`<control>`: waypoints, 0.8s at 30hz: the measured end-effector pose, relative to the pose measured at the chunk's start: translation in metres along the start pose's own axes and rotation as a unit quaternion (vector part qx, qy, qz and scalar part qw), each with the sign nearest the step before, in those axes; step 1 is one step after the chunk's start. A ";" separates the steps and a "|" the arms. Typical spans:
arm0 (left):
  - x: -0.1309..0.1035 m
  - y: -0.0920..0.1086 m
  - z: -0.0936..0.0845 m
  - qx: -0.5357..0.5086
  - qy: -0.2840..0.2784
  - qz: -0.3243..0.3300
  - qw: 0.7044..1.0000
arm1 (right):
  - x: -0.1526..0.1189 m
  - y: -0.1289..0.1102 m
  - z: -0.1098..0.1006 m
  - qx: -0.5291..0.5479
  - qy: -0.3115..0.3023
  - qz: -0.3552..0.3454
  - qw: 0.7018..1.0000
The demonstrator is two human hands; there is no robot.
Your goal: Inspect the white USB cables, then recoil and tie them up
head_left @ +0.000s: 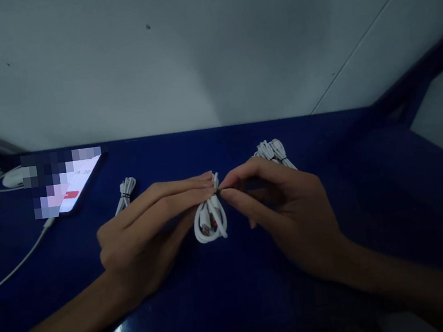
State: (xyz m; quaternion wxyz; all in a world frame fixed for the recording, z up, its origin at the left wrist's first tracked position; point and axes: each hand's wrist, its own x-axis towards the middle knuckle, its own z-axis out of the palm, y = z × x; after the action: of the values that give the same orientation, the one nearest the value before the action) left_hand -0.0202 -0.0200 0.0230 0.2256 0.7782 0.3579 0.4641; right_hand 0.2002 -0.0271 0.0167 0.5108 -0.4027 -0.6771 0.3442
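Note:
A white USB cable [223, 225], coiled into a bundle, is held up above the blue table in front of me. Its metal plug shows inside the lower loop. My left hand [144, 226] grips the bundle at its middle, fingers stretched across it and pressed together. From the other side, my right hand [286, 201] pinches thumb and forefinger at the bundle's waist. What sits between those fingertips is too small to make out. A white cable bundle [128, 187] with a dark tie lies behind my left hand. More tied white cable bundles [268, 151] lie behind my right hand, partly covered by it.
On the left of the blue table [230, 299] lies a lit phone [81, 175], with a white charging cord [27, 260] running from it to the left edge. A rounded white object [12, 179] is beside it. A pale wall [178, 74] rises behind the table.

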 end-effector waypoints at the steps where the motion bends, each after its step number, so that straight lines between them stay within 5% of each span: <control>1: 0.001 0.001 -0.001 -0.004 0.003 -0.003 1.000 | -0.001 0.001 0.001 -0.043 0.012 -0.038 0.998; 9: -0.003 -0.002 0.002 -0.010 0.009 -0.021 1.000 | 0.000 0.014 0.000 -0.220 0.059 -0.261 0.938; 20: -0.002 -0.006 0.015 -0.120 0.045 -0.140 0.982 | 0.003 0.021 -0.006 -0.343 0.069 -0.370 0.861; 24: 0.002 -0.003 0.016 -0.149 0.038 -0.193 0.969 | 0.003 0.019 -0.011 -0.354 0.025 -0.352 0.866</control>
State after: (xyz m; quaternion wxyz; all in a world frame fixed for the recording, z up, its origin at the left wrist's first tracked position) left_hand -0.0059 -0.0168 0.0151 0.4109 0.6336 0.4367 0.4890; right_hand 0.2143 -0.0151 0.0041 0.4385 -0.3002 -0.8369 -0.1309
